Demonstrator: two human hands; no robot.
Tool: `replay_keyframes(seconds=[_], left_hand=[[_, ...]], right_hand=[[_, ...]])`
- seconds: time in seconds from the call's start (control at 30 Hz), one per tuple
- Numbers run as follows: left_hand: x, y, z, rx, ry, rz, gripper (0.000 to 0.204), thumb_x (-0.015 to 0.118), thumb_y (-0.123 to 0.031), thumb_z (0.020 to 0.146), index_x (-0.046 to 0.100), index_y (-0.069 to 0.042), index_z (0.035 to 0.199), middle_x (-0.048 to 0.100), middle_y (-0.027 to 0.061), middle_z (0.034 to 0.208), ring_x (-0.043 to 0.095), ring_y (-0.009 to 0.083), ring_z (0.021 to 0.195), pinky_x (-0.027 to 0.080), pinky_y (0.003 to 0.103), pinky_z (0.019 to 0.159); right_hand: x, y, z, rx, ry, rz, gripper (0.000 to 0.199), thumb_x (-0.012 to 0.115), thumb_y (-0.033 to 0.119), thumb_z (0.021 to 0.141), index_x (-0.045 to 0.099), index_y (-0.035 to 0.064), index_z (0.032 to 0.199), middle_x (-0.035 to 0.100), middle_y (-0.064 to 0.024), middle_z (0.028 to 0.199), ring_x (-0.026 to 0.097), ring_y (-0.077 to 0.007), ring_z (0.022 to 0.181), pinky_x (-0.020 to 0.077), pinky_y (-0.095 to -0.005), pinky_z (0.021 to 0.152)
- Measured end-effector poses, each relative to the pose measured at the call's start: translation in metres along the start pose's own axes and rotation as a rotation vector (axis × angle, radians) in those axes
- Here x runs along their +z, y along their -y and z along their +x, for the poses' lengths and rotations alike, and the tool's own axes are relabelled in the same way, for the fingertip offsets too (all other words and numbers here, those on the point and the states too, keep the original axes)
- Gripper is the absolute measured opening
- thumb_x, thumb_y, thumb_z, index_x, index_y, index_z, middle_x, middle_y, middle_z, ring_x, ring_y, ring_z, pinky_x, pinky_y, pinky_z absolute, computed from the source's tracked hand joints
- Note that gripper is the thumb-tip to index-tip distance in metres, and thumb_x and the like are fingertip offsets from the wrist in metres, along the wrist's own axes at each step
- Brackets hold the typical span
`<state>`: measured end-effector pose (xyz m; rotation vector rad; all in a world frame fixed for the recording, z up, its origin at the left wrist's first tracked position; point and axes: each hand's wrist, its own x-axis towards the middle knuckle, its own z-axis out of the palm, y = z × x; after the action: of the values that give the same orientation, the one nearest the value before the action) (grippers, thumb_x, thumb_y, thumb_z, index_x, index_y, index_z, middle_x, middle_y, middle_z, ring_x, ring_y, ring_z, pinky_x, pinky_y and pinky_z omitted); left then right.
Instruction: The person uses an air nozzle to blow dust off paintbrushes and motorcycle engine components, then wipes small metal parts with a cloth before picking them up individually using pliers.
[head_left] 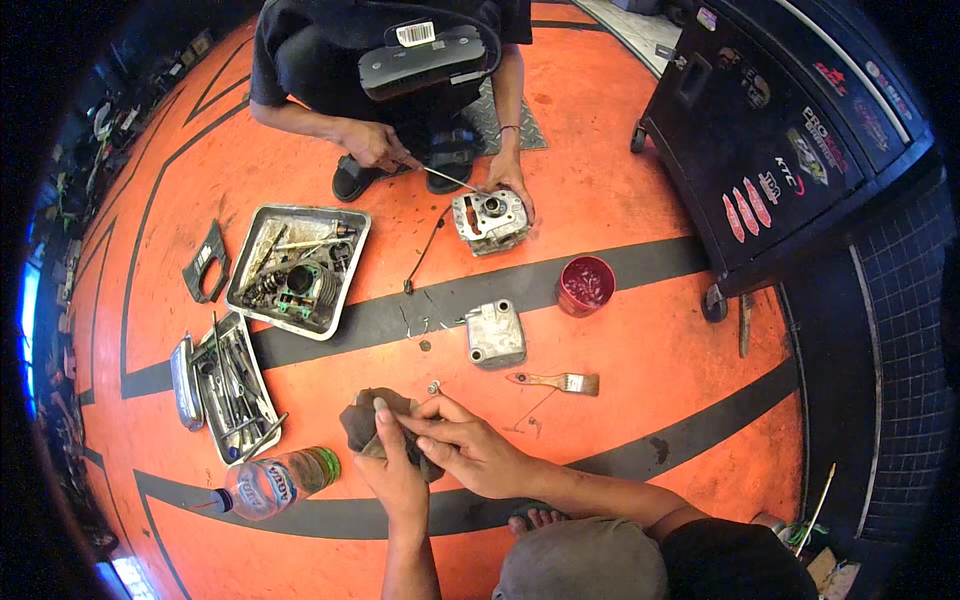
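Observation:
My left hand point(397, 478) is closed round a dark grey rag point(366, 428), its thumb pointing up. My right hand point(470, 452) meets it from the right, fingertips pinched together at the left thumb; whatever small thing lies between them is hidden. Just beyond the rag, a small metal part point(433, 387) lies on the orange floor. A metal engine cover point(496, 334) rests farther off, with a wooden-handled paintbrush point(556, 382) to its lower right. Across from me, another person's hand holds a long thin tool point(440, 176) against an engine cylinder head point(491, 220), steadied by the other hand.
At left are a metal tray point(345, 285) of greasy engine parts, a tray of tools point(268, 405) and a plastic bottle point(275, 483) on its side. A red cup point(586, 286) holds small parts in liquid. A black wheeled cabinet point(760, 130) stands at right.

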<state>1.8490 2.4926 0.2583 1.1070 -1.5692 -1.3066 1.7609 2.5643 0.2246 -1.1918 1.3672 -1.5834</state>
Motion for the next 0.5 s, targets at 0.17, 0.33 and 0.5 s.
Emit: replay_keyframes(seconds=[0.17,0.33,0.5], left_hand=[[-0.008,0.006,0.000,0.017,-0.098,-0.127,0.030,0.050,-0.027,0.104,0.055,0.001,0.099,0.057,0.0039,0.083,0.052,0.0094,0.072,0.044,0.027,0.063],[-0.016,0.006,0.002,-0.147,-0.071,-0.200,0.036,0.045,-0.031,0.106,0.054,0.001,0.092,0.059,0.0067,0.081,0.055,0.0083,0.071,0.044,0.024,0.059],[-0.003,0.015,-0.001,-0.171,-0.158,-0.248,0.035,0.043,-0.029,0.106,0.049,-0.001,0.087,0.055,0.0048,0.079,0.053,0.0092,0.068,0.044,0.025,0.059]], right_hand=[[0.008,0.005,0.001,0.050,0.036,0.039,0.034,0.056,0.018,0.099,0.062,0.0015,0.129,0.054,-0.0121,0.114,0.057,-0.0239,0.107,0.0484,-0.0333,0.088],[0.018,0.000,-0.003,-0.067,-0.002,0.005,0.034,0.058,0.014,0.099,0.061,-0.0004,0.130,0.051,-0.0097,0.120,0.057,-0.0158,0.100,0.0515,-0.0273,0.083],[0.019,0.002,-0.004,-0.057,-0.003,-0.084,0.044,0.061,0.021,0.096,0.057,-0.0025,0.133,0.048,-0.0133,0.125,0.051,-0.0254,0.118,0.0456,-0.0368,0.099]])
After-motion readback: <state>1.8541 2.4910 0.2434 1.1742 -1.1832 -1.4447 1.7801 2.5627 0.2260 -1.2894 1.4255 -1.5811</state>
